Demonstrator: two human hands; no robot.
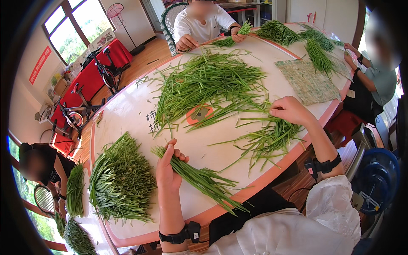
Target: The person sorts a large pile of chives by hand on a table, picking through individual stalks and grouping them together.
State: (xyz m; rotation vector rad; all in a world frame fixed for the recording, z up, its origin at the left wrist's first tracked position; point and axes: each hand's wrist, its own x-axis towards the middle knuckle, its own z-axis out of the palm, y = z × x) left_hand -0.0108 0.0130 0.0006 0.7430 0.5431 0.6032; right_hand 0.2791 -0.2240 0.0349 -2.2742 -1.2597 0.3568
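My left hand is closed round a bundle of long, thin green stems that look like garlic chives. Their cut-looking ends poke out above my fist, and the rest slants down to the right over the table's near edge. My right hand is raised with fingertips pinched together; whether a stem is between them I cannot make out. Just below it lies a small loose heap of stems. A large tangled pile of stems covers the table's middle. Left of my left hand rests a thick stack of aligned stems.
Across the white table a person in white holds a small bunch. Another person sits at the right by a woven mat; a third leans over bundles at the left. A blue bin stands at my right.
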